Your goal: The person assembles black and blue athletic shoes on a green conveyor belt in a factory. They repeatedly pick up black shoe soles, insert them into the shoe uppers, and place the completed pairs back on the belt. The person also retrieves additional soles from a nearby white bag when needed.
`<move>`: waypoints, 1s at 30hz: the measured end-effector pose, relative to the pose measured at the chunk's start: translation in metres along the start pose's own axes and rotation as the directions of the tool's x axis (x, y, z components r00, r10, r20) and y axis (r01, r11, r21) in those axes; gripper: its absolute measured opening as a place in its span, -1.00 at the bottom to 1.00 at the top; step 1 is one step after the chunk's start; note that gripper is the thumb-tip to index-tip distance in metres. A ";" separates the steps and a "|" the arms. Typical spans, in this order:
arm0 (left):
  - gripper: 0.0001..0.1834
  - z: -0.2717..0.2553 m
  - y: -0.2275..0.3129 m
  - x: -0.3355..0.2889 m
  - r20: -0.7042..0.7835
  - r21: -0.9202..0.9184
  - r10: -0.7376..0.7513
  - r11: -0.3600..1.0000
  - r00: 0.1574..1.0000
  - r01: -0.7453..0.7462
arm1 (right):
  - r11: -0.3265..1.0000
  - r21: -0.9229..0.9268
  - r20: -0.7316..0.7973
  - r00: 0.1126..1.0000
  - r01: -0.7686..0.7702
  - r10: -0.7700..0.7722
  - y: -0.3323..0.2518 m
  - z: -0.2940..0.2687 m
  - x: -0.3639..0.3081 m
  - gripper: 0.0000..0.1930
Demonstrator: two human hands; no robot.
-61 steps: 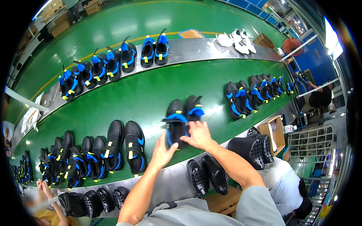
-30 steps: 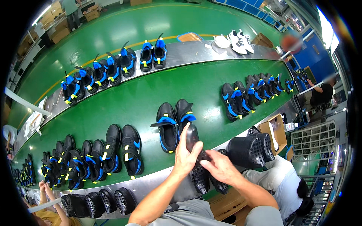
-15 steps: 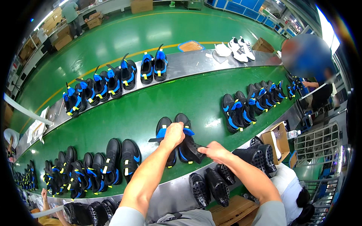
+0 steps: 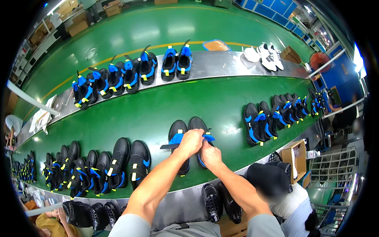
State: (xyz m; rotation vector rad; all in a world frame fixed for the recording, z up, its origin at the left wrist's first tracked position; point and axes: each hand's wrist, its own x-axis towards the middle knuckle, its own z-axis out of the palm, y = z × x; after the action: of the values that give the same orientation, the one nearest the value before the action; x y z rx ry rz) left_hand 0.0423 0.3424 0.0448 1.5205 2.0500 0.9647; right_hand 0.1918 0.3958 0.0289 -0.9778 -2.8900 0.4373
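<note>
A pair of black and blue sports shoes stands before me on the green belt, toes pointing away. Over the opening of the right-hand shoe (image 4: 196, 123), my left hand (image 4: 192, 142) is closed at its blue tongue. Close beside it, my right hand (image 4: 210, 154) has its fingers curled at the same opening; what they grip is hidden. A thin dark strap end sticks up past the fingers. The left-hand shoe (image 4: 177, 128) stands alongside, partly behind my left forearm, its blue tongue and a black strap spread sideways.
Rows of similar shoes stand on the green belt (image 4: 221, 102) left and right. More, plus white shoes (image 4: 270, 56), line the far metal ledge (image 4: 225, 65). Black shoe lasts (image 4: 212, 201) lie on the near ledge. A person in a black cap (image 4: 268, 181) sits close at right, by a carton (image 4: 293, 160).
My right hand has moved left and inward from the black flap it was pulling out, to beside my left hand. A person in a black cap has leaned into view at right.
</note>
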 end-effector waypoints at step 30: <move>-0.86 -0.293 -0.011 -0.678 -0.930 0.104 -0.309 0.301 0.200 0.948 | 0.851 0.477 0.331 0.851 0.222 -0.407 -0.179 -0.111 -0.074 -0.82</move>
State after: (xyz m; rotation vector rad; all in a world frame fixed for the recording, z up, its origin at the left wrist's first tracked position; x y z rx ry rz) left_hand 0.0535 -0.3832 0.1831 -0.1539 3.5610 0.3873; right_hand 0.1620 0.2428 0.1884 -0.3420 -3.0100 1.3207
